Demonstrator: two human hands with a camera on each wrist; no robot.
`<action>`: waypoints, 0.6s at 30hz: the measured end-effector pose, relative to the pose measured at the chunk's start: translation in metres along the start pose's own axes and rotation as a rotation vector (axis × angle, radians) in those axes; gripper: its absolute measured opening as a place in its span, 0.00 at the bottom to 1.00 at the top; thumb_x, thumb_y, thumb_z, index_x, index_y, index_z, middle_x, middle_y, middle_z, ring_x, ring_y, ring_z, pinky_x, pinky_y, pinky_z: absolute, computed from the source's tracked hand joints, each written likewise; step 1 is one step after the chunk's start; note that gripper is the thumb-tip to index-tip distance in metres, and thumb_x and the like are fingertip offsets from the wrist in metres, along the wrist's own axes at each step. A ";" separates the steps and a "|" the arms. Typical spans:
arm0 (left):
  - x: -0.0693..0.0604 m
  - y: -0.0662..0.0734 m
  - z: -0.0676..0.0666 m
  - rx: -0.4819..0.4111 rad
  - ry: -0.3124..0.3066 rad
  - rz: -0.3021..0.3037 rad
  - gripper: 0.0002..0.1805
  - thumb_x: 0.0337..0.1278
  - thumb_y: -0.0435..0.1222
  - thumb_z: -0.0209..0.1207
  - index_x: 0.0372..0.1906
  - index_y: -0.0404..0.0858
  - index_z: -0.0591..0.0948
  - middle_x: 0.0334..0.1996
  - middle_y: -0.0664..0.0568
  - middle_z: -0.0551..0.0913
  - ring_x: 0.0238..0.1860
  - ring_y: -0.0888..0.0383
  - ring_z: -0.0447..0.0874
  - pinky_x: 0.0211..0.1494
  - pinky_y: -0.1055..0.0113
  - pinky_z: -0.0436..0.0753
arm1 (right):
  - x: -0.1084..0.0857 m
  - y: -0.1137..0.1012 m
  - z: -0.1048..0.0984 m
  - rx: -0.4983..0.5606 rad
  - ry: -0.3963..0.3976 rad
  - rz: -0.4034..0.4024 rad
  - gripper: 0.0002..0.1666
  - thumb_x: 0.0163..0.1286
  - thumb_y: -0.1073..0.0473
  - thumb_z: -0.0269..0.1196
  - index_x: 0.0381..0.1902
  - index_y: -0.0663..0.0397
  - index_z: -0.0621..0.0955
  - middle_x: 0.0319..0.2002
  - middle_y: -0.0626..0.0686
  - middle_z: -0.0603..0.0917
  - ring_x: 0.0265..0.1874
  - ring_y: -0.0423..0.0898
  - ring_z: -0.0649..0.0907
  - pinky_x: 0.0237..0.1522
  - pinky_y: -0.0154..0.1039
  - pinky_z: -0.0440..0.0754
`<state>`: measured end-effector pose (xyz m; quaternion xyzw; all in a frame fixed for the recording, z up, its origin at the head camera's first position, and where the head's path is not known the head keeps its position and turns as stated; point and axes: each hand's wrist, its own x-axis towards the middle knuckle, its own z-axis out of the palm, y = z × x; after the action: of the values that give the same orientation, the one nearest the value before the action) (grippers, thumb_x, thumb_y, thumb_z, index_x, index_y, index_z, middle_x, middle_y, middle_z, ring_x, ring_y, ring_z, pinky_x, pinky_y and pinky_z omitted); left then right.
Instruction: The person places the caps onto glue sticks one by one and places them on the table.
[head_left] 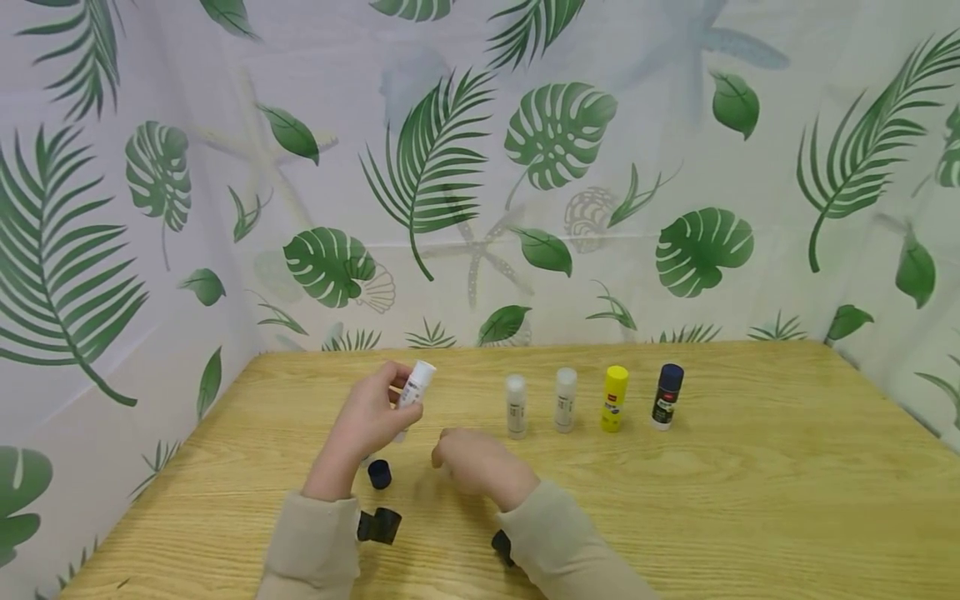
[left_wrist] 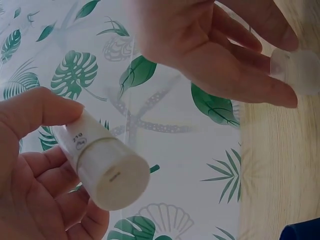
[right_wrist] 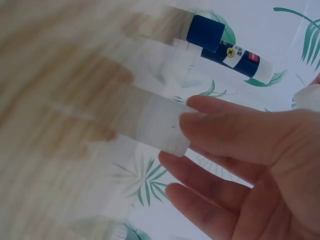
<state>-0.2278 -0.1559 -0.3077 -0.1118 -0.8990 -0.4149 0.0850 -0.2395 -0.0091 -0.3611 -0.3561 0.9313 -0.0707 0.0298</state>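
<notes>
My left hand grips a white glue stick without its clear cover, tilted above the table; the left wrist view shows its round white end toward the camera. My right hand is low over the table, to the right of the left hand. Between its thumb and fingers it pinches a translucent cap, which the head view hides. A dark blue cap stands on the table below the left hand. Beside that cap, a dark blue glue stick with a white end shows in the right wrist view.
Behind the right hand stand two white glue sticks with translucent caps, a yellow glue stick and a dark blue-capped one in a row. A leaf-patterned cloth closes off the wooden table at the back and sides.
</notes>
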 end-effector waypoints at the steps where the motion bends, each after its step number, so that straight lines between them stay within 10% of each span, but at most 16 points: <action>1: 0.000 0.001 0.001 0.001 -0.004 -0.003 0.19 0.46 0.30 0.58 0.47 0.34 0.72 0.39 0.47 0.75 0.37 0.51 0.74 0.30 0.64 0.76 | -0.001 0.000 0.000 -0.011 0.001 0.007 0.12 0.56 0.70 0.60 0.37 0.52 0.83 0.35 0.47 0.80 0.35 0.42 0.79 0.36 0.34 0.76; 8: 0.000 0.002 0.004 0.021 -0.016 0.014 0.18 0.46 0.29 0.58 0.46 0.36 0.73 0.38 0.49 0.76 0.36 0.53 0.75 0.29 0.64 0.76 | -0.010 0.006 -0.010 -0.001 0.053 -0.048 0.11 0.53 0.71 0.62 0.35 0.55 0.83 0.35 0.49 0.80 0.35 0.43 0.79 0.36 0.33 0.75; 18: 0.000 0.004 0.011 0.068 -0.024 0.051 0.15 0.45 0.30 0.60 0.42 0.39 0.75 0.37 0.52 0.77 0.36 0.54 0.75 0.31 0.64 0.75 | -0.042 0.033 -0.037 0.294 0.175 -0.261 0.10 0.54 0.70 0.61 0.36 0.62 0.81 0.36 0.53 0.80 0.33 0.47 0.79 0.31 0.31 0.76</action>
<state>-0.2268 -0.1449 -0.3115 -0.1367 -0.9103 -0.3806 0.0887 -0.2338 0.0476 -0.3290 -0.4582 0.8559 -0.2397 -0.0087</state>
